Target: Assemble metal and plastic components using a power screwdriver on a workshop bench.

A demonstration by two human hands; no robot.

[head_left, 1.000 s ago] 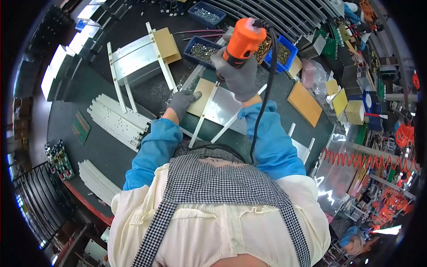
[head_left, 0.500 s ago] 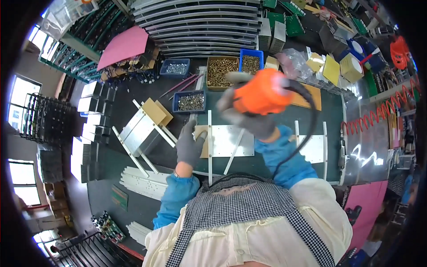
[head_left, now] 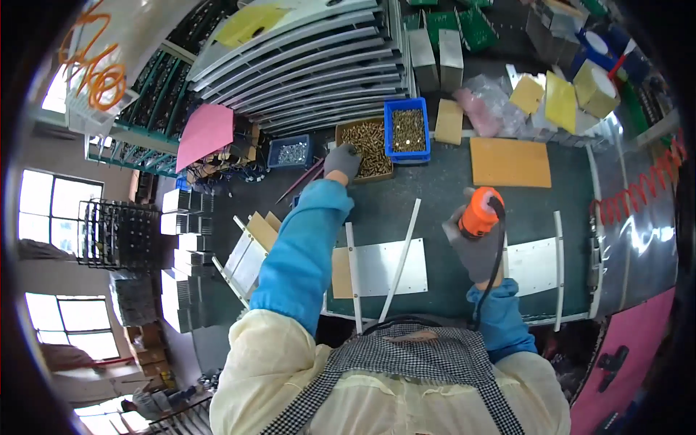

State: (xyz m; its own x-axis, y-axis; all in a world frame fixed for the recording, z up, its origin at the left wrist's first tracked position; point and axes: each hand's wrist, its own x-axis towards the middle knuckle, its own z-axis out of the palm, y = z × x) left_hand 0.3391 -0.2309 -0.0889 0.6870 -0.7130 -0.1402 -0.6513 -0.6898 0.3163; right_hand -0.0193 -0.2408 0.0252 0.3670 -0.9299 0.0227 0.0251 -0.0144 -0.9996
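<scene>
My left hand (head_left: 342,161), in a grey glove, reaches over the near left edge of a bin of brass-coloured screws (head_left: 371,138). Its fingers are curled down at the screws; whatever they pinch is hidden. My right hand (head_left: 471,250), also gloved, is wrapped round an orange corded power screwdriver (head_left: 478,214), above the bench right of centre. Between my arms lies a silver metal plate (head_left: 407,267), with one pale rail (head_left: 354,279) along its left side and another rail (head_left: 401,259) slanting across it. A second plate (head_left: 531,267) with rails lies at the right.
Blue bins of small screws (head_left: 407,130) and silver fasteners (head_left: 291,152) stand at the back. A plate-and-rail frame (head_left: 243,262) sits left of my left sleeve. An orange-brown board (head_left: 510,162) lies at the back right. Stacked metal rails (head_left: 312,61) rise behind the bins.
My left hand has moved from the middle plate's left rail up to the brass screws. My right hand has lowered the screwdriver toward me and right. The whole view has shifted.
</scene>
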